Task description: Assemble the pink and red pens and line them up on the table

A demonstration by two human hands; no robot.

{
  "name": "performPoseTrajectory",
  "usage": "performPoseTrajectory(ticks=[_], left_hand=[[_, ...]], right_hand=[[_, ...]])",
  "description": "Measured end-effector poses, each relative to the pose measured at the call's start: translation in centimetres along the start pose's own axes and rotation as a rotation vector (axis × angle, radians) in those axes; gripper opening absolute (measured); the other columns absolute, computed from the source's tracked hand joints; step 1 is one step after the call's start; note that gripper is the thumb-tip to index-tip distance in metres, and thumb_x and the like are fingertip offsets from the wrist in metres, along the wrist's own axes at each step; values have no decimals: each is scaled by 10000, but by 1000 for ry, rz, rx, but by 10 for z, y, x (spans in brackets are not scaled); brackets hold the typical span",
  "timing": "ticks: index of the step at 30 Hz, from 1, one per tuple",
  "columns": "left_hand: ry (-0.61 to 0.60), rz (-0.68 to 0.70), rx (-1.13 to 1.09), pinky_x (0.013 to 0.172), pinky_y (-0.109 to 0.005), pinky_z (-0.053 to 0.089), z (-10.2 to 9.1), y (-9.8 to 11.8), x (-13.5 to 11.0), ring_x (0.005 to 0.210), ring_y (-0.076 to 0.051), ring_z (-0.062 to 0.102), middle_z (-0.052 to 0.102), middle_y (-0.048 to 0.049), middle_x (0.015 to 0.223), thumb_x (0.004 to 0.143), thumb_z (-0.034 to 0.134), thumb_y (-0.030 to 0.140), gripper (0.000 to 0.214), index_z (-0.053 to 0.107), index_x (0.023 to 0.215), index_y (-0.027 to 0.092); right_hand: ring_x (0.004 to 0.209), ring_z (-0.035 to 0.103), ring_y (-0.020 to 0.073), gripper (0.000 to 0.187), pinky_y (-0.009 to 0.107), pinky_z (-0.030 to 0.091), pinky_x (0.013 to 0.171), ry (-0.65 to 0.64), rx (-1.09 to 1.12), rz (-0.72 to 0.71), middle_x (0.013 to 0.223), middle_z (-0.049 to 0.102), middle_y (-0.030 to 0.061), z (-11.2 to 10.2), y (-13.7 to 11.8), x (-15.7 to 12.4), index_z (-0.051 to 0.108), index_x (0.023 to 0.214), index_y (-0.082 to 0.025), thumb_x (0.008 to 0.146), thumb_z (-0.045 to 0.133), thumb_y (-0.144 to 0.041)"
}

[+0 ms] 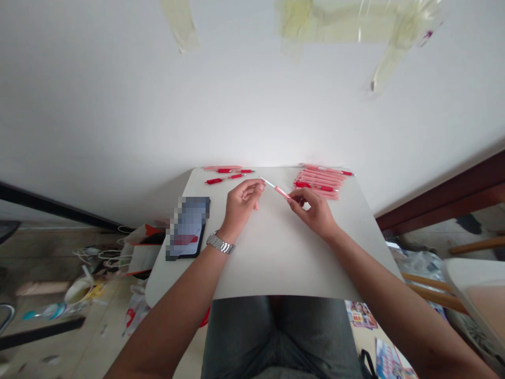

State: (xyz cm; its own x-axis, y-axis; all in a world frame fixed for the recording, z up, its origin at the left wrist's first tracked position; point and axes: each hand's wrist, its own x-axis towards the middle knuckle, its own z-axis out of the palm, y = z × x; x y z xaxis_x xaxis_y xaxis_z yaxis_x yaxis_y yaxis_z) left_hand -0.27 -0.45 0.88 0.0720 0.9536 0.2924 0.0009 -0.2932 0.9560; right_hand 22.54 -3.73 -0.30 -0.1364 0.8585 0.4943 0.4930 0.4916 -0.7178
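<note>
My right hand (312, 209) pinches the lower end of a slim pen refill (281, 191), which is pinkish red near those fingers and white toward its thin tip. The refill slants up and left over the white table. Its tip end reaches the fingertips of my left hand (241, 202); whether they grip it I cannot tell. That hand is curled closed, and the end of a small pink piece (256, 206) pokes out below it, the rest hidden. Beyond my right hand lies a pile of pink sticks (321, 176) with a red pen (315, 186) on top.
Red pens (225, 179) and pink sticks (223, 167) lie at the table's back left. A phone (188, 226) rests along the left edge of the table (284, 263). The wall (252, 105) stands behind. Bags (144, 250) crowd the floor at left; a chair (473, 284) is at right.
</note>
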Motion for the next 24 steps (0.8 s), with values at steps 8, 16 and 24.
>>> performPoseTrajectory(ticks=[8, 16, 24], left_hand=[[-57, 248, 800, 1039, -430, 477, -7, 0, -2, 1069, -259, 622, 668, -81, 1126, 908, 688, 199, 204, 708, 1108, 233], [-78, 192, 1089, 962, -453, 477, -8, -3, -6, 1074, -310, 576, 606, -95, 1156, 828, 717, 186, 191, 687, 1007, 245], [-85, 160, 1146, 895, -455, 479, -6, -3, -8, 1050, -310, 570, 598, -94, 1183, 810, 703, 163, 177, 691, 963, 250]], right_hand=[[747, 637, 189, 254, 355, 537, 683, 21, -1, 30, 853, 714, 49, -1, -1, 1, 673, 985, -231, 1021, 627, -479], [755, 641, 192, 260, 358, 539, 684, 14, 10, 33, 869, 717, 50, -1, 0, 0, 676, 994, -237, 1021, 628, -490], [761, 643, 192, 270, 359, 542, 692, 10, 7, 44, 876, 720, 50, -1, 0, -1, 677, 995, -236, 1022, 623, -499]])
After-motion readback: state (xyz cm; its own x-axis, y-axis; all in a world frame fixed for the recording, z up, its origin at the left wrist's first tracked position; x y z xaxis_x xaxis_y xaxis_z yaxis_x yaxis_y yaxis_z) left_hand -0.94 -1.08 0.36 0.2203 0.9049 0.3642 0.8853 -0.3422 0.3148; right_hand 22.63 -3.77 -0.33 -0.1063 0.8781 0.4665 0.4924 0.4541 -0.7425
